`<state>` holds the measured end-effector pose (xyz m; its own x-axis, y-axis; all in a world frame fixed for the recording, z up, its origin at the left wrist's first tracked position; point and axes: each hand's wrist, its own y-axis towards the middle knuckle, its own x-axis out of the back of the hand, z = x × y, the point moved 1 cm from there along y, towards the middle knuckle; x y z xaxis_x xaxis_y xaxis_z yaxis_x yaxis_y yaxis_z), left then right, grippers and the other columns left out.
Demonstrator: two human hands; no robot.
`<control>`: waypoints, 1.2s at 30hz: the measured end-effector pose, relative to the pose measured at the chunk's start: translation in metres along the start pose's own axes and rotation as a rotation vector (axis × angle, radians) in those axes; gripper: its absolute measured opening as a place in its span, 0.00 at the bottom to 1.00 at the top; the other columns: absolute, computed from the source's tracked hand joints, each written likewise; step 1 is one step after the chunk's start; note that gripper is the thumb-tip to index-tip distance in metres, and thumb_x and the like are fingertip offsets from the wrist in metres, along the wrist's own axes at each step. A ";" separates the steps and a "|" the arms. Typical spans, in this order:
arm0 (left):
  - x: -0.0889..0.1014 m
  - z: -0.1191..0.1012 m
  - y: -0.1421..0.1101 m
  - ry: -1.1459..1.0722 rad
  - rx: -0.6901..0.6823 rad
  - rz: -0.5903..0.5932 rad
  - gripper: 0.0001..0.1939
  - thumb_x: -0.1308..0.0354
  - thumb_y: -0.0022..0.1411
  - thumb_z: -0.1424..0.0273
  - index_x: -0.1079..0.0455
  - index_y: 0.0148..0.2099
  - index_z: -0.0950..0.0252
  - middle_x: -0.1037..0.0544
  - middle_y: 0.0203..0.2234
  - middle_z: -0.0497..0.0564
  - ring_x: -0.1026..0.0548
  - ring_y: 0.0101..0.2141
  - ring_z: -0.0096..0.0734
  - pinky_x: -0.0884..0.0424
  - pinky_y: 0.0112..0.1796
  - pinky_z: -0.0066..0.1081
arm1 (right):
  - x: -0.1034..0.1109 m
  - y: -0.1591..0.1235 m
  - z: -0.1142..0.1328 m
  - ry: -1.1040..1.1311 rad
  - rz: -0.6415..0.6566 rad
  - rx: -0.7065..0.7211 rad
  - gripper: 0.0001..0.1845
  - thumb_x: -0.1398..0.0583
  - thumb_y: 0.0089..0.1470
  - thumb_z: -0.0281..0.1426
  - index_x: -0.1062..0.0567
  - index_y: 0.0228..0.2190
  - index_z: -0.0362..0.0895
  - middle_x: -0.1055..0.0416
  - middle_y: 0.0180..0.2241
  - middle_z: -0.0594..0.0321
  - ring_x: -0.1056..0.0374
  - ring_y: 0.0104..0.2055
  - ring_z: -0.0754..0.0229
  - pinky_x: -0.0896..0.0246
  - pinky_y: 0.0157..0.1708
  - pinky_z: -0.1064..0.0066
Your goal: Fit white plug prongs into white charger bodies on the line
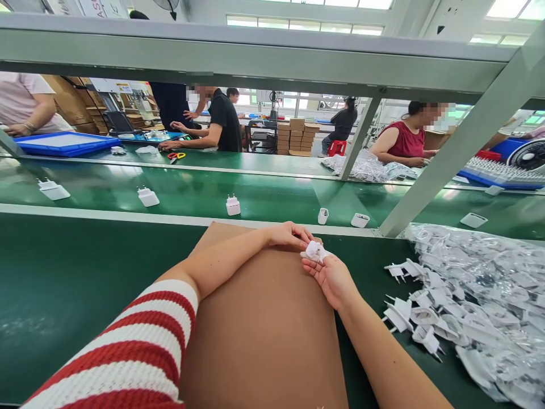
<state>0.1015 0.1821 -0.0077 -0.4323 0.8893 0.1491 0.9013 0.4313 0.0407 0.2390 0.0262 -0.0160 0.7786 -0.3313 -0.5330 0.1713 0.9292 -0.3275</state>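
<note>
Over the far end of a brown cardboard sheet [264,324], both hands meet at a small white charger part [315,251]. My left hand [292,234] pinches it from the left with bent fingertips. From below and to the right, my right hand [334,277] grips the same part, its palm turned up. Fingers cover some of the part, so its exact shape is hard to make out. To the right of my right forearm lies a heap of loose white plug pieces [430,312] with metal pins, some on clear plastic bags [481,255].
Several white chargers [148,196] stand spaced along the green conveyor belt [191,182] ahead. A grey metal frame post [451,142] slants down at the right. Across the belt are co-workers, scissors [176,156] and a blue tray [68,143].
</note>
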 end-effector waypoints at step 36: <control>0.000 -0.002 0.000 -0.177 0.096 0.120 0.18 0.23 0.48 0.60 0.19 0.35 0.67 0.24 0.48 0.58 0.26 0.49 0.43 0.34 0.56 0.42 | -0.002 -0.016 0.007 -0.691 -0.076 0.369 0.22 0.33 0.48 0.40 0.22 0.45 0.45 0.25 0.31 0.63 0.36 0.29 0.61 0.42 0.28 0.69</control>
<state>0.1014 0.1823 -0.0057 -0.3276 0.9444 -0.0288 0.9435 0.3254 -0.0624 0.2393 0.0137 -0.0041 0.9348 -0.3321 0.1260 0.3346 0.9424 0.0014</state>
